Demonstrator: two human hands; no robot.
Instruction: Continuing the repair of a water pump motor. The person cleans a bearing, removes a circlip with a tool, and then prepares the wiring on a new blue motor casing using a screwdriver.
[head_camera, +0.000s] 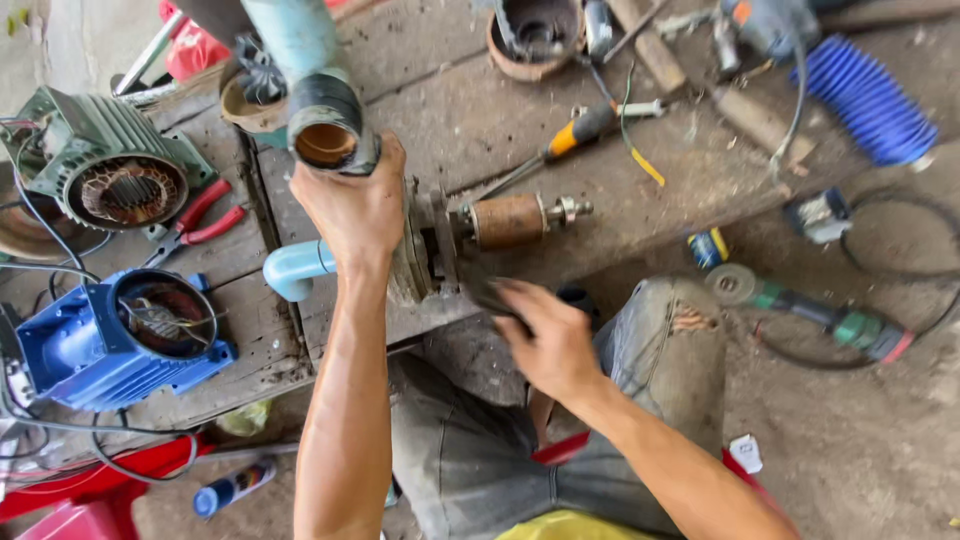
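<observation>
Two hands at work over a wooden desk (480, 120): left hand (352, 205) wrapped round the pump housing (325, 125), fingers pressed together on its black collar; right hand (545, 340) blurred, fingers curled onto a dark part just beside the rusty rotor shaft (515, 220). Blue motor casing (110, 340) and green stator (105, 170) well apart, at the left

1 head camera looks steeply down, close over workbench (480, 130).

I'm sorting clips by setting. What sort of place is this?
Most likely a small motor or pump repair workshop: opened motor housings, one green and one blue, sit on a worn wooden bench, with red pliers, a screwdriver and an angle grinder nearby.
</observation>
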